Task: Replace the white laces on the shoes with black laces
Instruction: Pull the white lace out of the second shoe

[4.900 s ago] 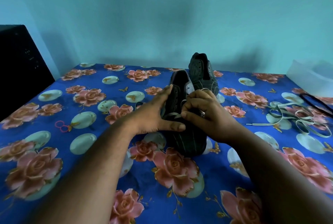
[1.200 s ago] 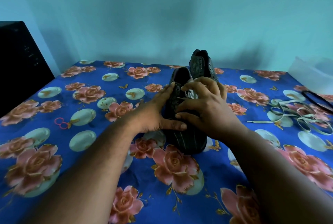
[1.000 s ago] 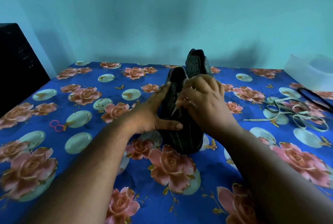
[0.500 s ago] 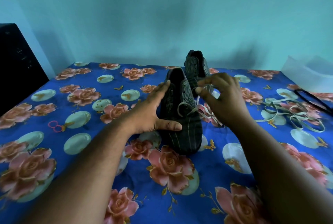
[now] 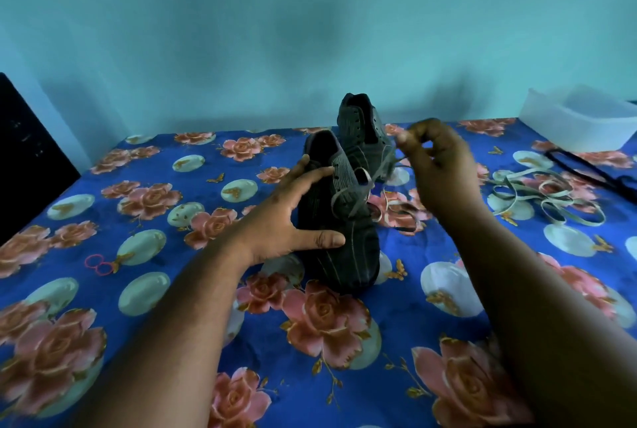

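Under the spread left hand (image 5: 293,220), the near shoe (image 5: 341,220) is pressed steady while its white lace (image 5: 375,172) is pinched and drawn out by the right hand (image 5: 437,172).

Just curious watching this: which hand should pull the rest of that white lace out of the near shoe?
Probably the right hand: it already pinches the white lace, raised beside the near shoe. The left hand rests flat against that shoe, steadying it.

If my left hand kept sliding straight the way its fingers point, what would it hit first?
The left hand already rests on the near shoe, fingers aimed up and right. Going on, it would probably meet the far shoe behind it, though depth is unclear.
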Tool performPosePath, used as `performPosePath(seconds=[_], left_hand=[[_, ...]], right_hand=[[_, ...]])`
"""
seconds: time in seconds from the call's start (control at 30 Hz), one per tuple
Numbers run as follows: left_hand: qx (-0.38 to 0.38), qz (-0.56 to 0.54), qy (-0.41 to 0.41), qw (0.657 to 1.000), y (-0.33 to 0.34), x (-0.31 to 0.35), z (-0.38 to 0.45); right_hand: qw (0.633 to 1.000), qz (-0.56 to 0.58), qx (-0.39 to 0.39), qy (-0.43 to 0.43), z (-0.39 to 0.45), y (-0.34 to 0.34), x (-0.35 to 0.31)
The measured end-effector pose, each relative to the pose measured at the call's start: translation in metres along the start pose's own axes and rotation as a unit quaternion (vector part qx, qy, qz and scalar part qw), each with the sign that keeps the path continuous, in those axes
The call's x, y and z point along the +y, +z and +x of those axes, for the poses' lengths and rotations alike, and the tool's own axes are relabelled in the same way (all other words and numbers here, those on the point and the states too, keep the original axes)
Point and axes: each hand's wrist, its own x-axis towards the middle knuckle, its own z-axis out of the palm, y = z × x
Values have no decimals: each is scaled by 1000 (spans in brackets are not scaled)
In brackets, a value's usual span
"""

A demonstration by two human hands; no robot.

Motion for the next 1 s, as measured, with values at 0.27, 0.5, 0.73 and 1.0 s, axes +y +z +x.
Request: performPosePath(seconds=[0.27,0.5,0.73,1.0], left_hand=[[-1,-17,-6,1000,2,1,0],[-5,-62,-2,998,3,-1,1],[-7,-69,-1,998,2,0,1],[-1,-88,-8,996,3,4,-1]], right_hand=[[985,-131,-88,-64,1,1,19],[936,-86,-281,-193,-9,12,17],[940,-81,-280,-176,-6,5,15],[942,-102,-262,-183,-7,8,15]])
